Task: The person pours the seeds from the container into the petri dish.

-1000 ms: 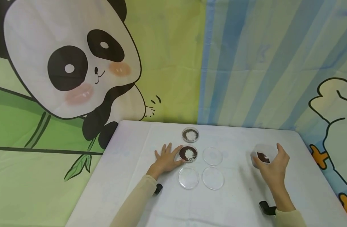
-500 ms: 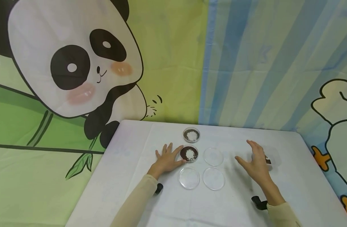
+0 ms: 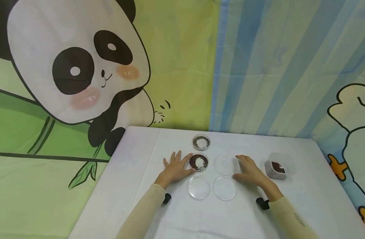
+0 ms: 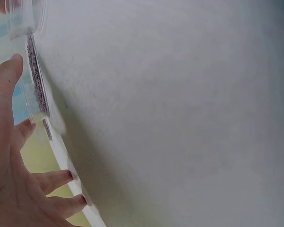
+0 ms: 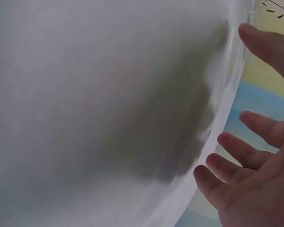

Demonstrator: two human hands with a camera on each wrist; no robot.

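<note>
A round petri dish of dark brown granules topped with white ones [image 3: 198,162] lies mid-table. My left hand [image 3: 174,168] is spread on the tabletop to its left, with thumb and index finger straight at the dish's edge. In the left wrist view, the dish [image 4: 37,78] shows edge-on beside the thumb [image 4: 9,71]. To the right, a clear petri dish [image 3: 224,165] holds nothing. My right hand [image 3: 250,171] hovers just right of that dish, fingers extended and apart, holding nothing. In the right wrist view, its thumb [image 5: 270,45] reaches near clear rims.
Behind stands another filled petri dish [image 3: 201,142]. Two clear dishes sit in front, a left one [image 3: 198,187] and a right one [image 3: 224,188]. A clear plastic box [image 3: 276,172] with its lid raised holds brown material at right. A white cloth [image 3: 176,219] covers the table.
My right hand has let go of the plastic box and moved left to the clear dish. The box now stands on the table. My left hand has stayed in place.
</note>
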